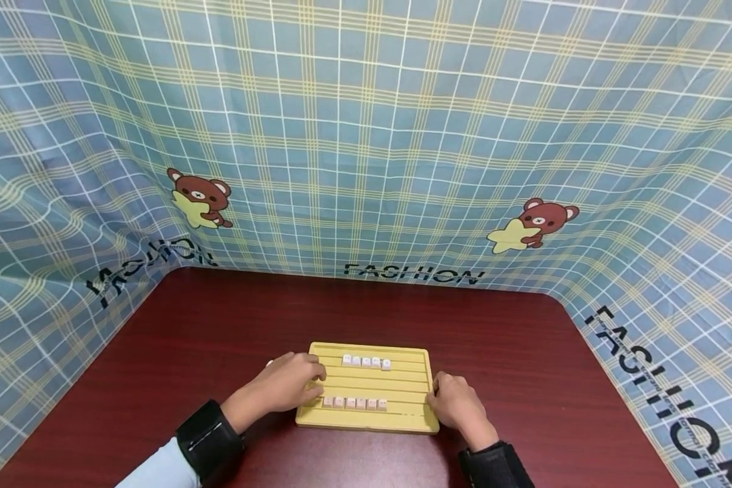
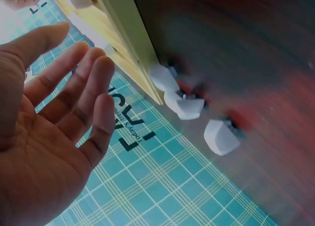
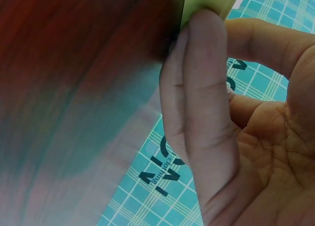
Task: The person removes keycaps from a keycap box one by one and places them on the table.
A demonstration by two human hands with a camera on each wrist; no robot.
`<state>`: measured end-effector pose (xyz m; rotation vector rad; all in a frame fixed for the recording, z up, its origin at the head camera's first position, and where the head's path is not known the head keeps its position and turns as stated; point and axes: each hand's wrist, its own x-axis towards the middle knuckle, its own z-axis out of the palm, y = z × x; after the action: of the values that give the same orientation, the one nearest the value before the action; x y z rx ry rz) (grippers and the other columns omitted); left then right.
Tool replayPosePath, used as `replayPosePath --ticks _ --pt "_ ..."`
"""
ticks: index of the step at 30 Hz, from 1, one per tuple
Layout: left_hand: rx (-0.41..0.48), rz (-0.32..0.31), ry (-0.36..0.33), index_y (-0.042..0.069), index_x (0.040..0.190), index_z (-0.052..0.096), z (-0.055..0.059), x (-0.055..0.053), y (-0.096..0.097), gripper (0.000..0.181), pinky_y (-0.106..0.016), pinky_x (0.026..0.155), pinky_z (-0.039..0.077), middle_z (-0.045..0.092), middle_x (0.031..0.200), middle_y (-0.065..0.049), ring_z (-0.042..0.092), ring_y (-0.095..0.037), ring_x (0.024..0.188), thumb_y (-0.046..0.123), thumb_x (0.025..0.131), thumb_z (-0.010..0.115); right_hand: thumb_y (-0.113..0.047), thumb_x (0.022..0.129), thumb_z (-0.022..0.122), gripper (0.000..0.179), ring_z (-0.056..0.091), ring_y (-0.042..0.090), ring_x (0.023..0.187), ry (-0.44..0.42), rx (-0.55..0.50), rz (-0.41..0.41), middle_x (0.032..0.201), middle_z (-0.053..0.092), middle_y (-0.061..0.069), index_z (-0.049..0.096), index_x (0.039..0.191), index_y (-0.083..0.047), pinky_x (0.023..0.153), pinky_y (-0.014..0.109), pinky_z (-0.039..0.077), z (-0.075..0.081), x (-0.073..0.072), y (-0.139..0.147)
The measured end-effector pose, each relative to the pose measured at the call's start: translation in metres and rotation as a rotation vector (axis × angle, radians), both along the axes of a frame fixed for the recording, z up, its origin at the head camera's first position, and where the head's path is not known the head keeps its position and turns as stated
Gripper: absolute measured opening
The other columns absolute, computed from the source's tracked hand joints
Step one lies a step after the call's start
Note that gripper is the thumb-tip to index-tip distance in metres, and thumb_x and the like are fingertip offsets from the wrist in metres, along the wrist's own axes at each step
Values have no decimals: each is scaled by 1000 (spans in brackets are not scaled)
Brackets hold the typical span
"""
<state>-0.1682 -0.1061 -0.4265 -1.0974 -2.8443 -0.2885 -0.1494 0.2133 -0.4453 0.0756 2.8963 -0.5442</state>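
Observation:
A yellow ridged tray [image 1: 402, 385] lies on the table between my hands. White keycaps [image 1: 366, 362] stand in a row near its far side, and pale pinkish keycaps [image 1: 350, 403] line a nearer ridge. My left hand [image 1: 288, 383] hovers at the tray's left edge, its fingers loosely bent and holding nothing. Several loose white keycaps [image 2: 220, 137] lie on the table beside that edge, mostly hidden by the hand in the head view. At the opposite side, my right hand [image 1: 457, 401] grips the tray's right edge between thumb and fingers [image 3: 206, 78].
The dark red wooden table [image 1: 250, 305] extends around the tray. A blue-and-yellow checked cloth [image 1: 366, 169] with printed bears and lettering hangs behind the table and along both sides. Black bands [image 1: 210, 440] wrap both wrists.

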Motion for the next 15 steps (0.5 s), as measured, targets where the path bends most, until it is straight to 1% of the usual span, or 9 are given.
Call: replayPosePath --ticks 4,8,11,15 --pt "14 -65 -20 14 90 74 -4 4 5 14 -24 65 50 67 84 2 59 -5 73 27 84 75 -16 89 65 12 51 18 65 -6 0 0 77 55 5 58 85 -8 56 32 40 0 0 0" --pt "17 -116 -15 15 88 73 -9 7 9 17 -24 64 47 64 79 5 55 -1 69 31 85 74 -16 88 66 12 51 19 65 10 2 3 77 54 5 57 84 -9 56 33 40 0 0 1" --pt "2 -138 5 16 85 72 -10 8 12 17 -25 65 44 61 75 7 49 1 66 32 83 73 -16 88 65 12 51 19 66 12 4 1 77 55 5 57 84 -9 57 33 41 0 0 1" --pt "-7 -154 28 16 81 71 -9 8 15 15 -24 61 40 58 71 8 43 1 63 30 79 73 -16 88 65 11 51 19 66 3 1 -3 78 55 5 58 85 -8 57 32 40 1 0 1"
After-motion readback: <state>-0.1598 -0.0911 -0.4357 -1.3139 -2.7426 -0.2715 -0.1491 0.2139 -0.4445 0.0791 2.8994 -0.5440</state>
